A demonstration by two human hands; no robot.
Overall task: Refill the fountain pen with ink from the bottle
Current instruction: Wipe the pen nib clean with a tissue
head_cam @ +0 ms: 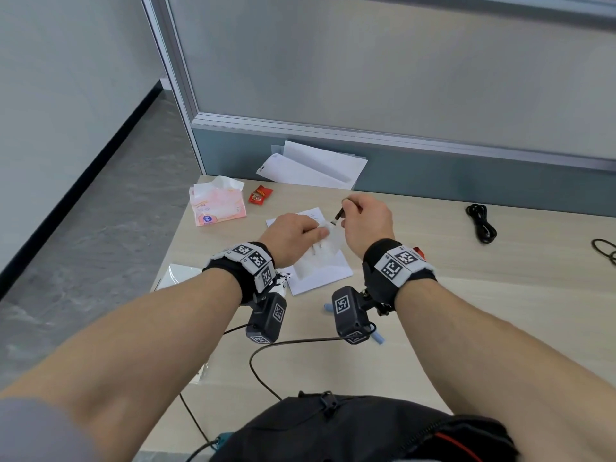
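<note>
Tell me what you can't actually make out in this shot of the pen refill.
Head view only:
- Ink bottle: not identifiable; a stained white object is mostly hidden behind the left wrist band.
- Pen: the nib end meets the tissue held by the left hand; the rear is inside the right hand.
- Blue object: mostly covered by the right wrist device.
- Cable loop: cut off by the right edge.

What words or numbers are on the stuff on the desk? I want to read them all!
None can be read.
Pink tissue pack: a round blue logo and small print, too blurred.
Red packet: printing, too small.
White paper against the partition: a dark mark on its left corner, unreadable.
Sheet under the hands: faint marks near the far edge, unreadable.
Wrist bands: only black-and-white square codes, no words.
</note>
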